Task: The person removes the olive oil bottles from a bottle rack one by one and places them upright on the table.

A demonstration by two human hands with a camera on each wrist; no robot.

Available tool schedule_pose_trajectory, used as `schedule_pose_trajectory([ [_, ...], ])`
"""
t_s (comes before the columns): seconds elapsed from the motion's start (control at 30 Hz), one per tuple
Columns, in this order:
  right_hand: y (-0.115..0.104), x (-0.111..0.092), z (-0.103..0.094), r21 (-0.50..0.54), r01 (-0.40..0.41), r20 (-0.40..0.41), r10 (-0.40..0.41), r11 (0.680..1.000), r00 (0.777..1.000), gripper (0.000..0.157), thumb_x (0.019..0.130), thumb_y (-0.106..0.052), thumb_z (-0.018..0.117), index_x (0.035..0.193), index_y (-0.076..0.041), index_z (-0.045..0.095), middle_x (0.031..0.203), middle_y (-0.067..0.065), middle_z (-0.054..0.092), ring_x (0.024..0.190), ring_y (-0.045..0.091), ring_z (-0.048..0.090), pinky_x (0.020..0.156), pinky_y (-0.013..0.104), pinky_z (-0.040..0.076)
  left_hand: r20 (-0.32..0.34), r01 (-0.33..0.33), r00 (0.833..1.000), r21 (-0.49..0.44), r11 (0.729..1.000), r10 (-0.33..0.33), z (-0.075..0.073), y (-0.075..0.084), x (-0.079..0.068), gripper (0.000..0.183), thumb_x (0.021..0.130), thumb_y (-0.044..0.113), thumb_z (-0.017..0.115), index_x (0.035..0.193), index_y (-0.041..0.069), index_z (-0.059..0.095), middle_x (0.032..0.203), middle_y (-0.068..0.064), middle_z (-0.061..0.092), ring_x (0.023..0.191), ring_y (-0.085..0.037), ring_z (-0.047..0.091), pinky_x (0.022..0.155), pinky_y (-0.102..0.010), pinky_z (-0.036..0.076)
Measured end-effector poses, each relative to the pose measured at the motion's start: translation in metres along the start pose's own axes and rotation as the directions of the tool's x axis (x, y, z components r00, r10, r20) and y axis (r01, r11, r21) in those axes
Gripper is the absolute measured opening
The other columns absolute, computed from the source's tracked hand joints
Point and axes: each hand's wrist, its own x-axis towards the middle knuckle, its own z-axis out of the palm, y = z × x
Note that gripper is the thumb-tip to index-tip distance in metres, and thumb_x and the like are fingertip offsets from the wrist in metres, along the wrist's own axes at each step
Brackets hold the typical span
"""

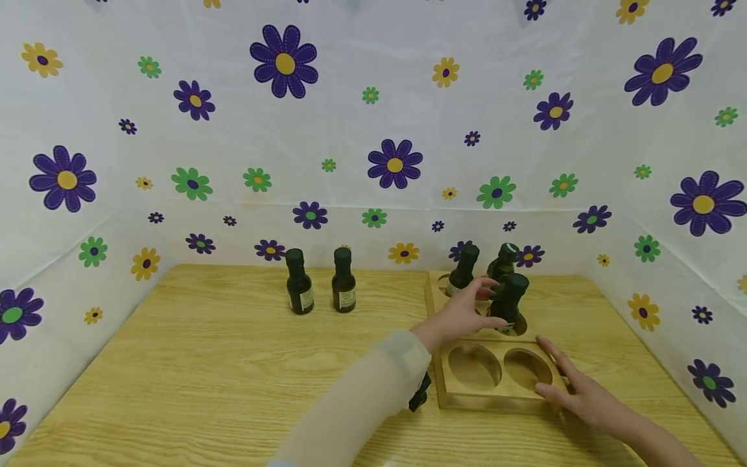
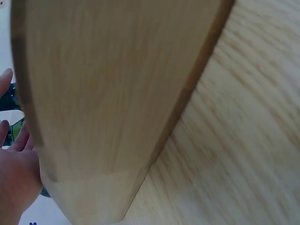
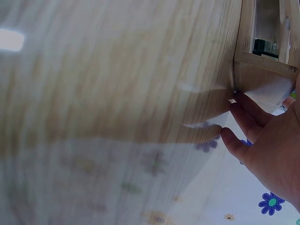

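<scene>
My left hand (image 1: pixel 458 314) reaches over the wooden holder (image 1: pixel 496 401), its thumb and fingers around a small dark bottle (image 1: pixel 509 301) standing in one of the round holes. Behind it, a dark bottle (image 1: pixel 463 269) and another bottle (image 1: pixel 503 263) stand in the holder's back part. Along the holder's right side, my right hand (image 1: pixel 589 392) rests with fingers spread, the thumb near the front corner. Fingertips of the right hand (image 3: pixel 274 140) touch the holder's wall (image 3: pixel 262 79) in the right wrist view. The left wrist view is mostly the holder's side (image 2: pixel 103 93), with the left hand (image 2: pixel 18 180) at the edge.
Two dark labelled bottles, one on the left (image 1: pixel 299 285) and one beside it (image 1: pixel 343 282), stand at the back of the wooden table (image 1: pixel 233 376). Another dark bottle (image 1: pixel 419 393) is mostly hidden under the left sleeve. A flowered cloth (image 1: pixel 350 130) encloses the table's back and sides.
</scene>
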Motion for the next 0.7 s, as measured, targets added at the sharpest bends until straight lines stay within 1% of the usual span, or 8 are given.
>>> schedule_pose_trajectory([
  [0.13, 0.0, 0.0, 0.0, -0.009, 0.013, -0.005, -0.013, 1.0, 1.0, 0.076, 0.1, -0.013, 0.054, 0.154, -0.001, 0.002, 0.152, 0.038, 0.008, 0.124, 0.07, 0.018, 0.084, 0.077, 0.034, -0.002, 0.012, 1.0, 0.004, 1.0, -0.012, 0.006, 0.001, 0.002, 0.064, 0.085, 0.021, 0.078, 0.139, 0.021, 0.044, 0.133, 0.001, 0.054, 0.126, -0.011, 0.048, 0.1, -0.024, 0.04],
  [0.27, 0.0, 0.0, 0.001, -0.007, 0.01, -0.004, -0.01, 1.0, 1.0, 0.076, 0.1, -0.013, 0.054, 0.154, -0.001, 0.002, 0.152, 0.038, 0.009, 0.125, 0.069, 0.017, 0.085, 0.077, 0.033, -0.003, 0.008, 1.0, 0.028, 1.0, -0.008, 0.009, -0.001, 0.004, 0.065, 0.084, 0.021, 0.078, 0.139, 0.019, 0.044, 0.134, 0.0, 0.054, 0.127, -0.012, 0.047, 0.104, -0.023, 0.036],
  [0.5, -0.001, -0.001, 0.001, -0.013, 0.0, -0.006, 0.0, 1.0, 1.0, 0.077, 0.1, -0.014, 0.055, 0.155, -0.002, 0.001, 0.152, 0.037, 0.009, 0.125, 0.069, 0.018, 0.085, 0.076, 0.033, 0.0, 0.0, 1.0, 0.084, 0.996, 0.0, 0.013, -0.004, 0.01, 0.064, 0.086, 0.022, 0.077, 0.14, 0.018, 0.043, 0.134, -0.001, 0.054, 0.127, -0.01, 0.047, 0.104, -0.023, 0.036],
  [0.7, 0.0, -0.001, 0.001, -0.019, 0.018, -0.017, -0.018, 1.0, 1.0, 0.077, 0.1, -0.013, 0.055, 0.155, -0.002, 0.002, 0.152, 0.037, 0.01, 0.124, 0.069, 0.019, 0.085, 0.076, 0.034, 0.009, 0.016, 1.0, 0.157, 0.987, -0.017, 0.016, -0.001, 0.012, 0.066, 0.088, 0.024, 0.074, 0.144, 0.019, 0.04, 0.138, 0.0, 0.052, 0.125, -0.011, 0.049, 0.103, -0.025, 0.038],
])
